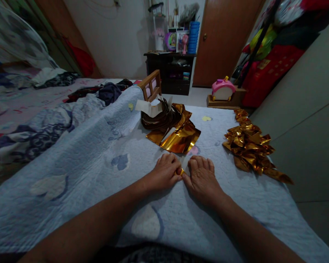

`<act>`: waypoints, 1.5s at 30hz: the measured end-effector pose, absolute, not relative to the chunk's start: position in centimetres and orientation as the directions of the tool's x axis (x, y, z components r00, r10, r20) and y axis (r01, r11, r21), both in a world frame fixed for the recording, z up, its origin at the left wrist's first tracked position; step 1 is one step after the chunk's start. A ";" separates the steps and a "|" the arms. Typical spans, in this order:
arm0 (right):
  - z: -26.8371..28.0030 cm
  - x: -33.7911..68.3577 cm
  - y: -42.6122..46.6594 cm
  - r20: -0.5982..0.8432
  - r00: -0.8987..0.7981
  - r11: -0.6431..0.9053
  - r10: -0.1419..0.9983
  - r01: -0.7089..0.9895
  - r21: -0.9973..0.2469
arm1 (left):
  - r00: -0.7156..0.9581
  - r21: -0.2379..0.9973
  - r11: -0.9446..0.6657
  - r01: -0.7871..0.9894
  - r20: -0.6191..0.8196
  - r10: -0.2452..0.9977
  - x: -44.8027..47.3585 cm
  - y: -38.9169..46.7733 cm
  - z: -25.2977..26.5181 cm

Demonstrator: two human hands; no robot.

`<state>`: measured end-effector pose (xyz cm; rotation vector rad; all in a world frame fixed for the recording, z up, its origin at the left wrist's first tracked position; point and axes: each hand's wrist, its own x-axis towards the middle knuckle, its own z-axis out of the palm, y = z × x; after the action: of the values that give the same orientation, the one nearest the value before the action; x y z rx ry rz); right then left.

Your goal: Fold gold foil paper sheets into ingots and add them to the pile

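A small piece of gold foil paper (182, 171) shows between my two hands, mostly hidden under the fingers. My left hand (166, 171) is closed on it, thumb and fingers pinched together. My right hand (202, 176) is curled over its other side, with the thumb at the foil. Just beyond my hands lie flat gold foil sheets (183, 138), beside a curled stack of paper sheets (159, 116) with pale and dark edges. A pile of folded gold foil pieces (249, 144) lies to the right.
A pale blue quilt (120, 190) with heart shapes covers the surface under my hands. Clothes (109, 93) lie at the left. A pink toy (223, 89) stands beyond the far right edge, and a dark cabinet (168, 73) stands against the wall.
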<state>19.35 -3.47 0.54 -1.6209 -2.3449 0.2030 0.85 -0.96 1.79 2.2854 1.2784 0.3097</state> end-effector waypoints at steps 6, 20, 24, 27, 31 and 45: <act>0.5 19.7 -3.5 0.145 -0.325 0.353 0.934 0.897 -0.265 | 0.534 0.554 -0.416 0.722 -0.062 0.843 0.7 -1.0 2.2; 0.1 22.4 -2.6 0.090 -0.369 0.380 0.925 0.886 -0.266 | 0.490 0.561 -0.402 0.724 -0.007 0.872 0.5 -0.9 1.3; 0.7 22.5 -2.3 0.105 -0.387 0.398 0.916 0.850 -0.344 | 0.482 0.595 -0.414 0.689 0.051 0.875 0.3 -0.7 0.8; 1.0 22.3 -2.2 0.125 -0.401 0.417 0.907 0.824 -0.383 | 0.475 0.635 -0.408 0.656 0.074 0.877 0.2 -0.5 0.7; 1.0 22.0 -2.1 0.144 -0.426 0.445 0.893 0.797 -0.408 | 0.491 0.702 -0.431 0.567 0.132 0.861 0.2 -0.5 1.0; 1.5 21.5 -2.0 0.074 -0.437 0.351 0.896 0.597 -0.722 | 0.516 0.796 -0.473 0.378 0.243 0.821 0.7 -1.4 0.2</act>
<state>21.47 -1.96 1.54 -1.3001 -2.1564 0.8655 0.68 -1.44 0.23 2.0666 0.9737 0.8217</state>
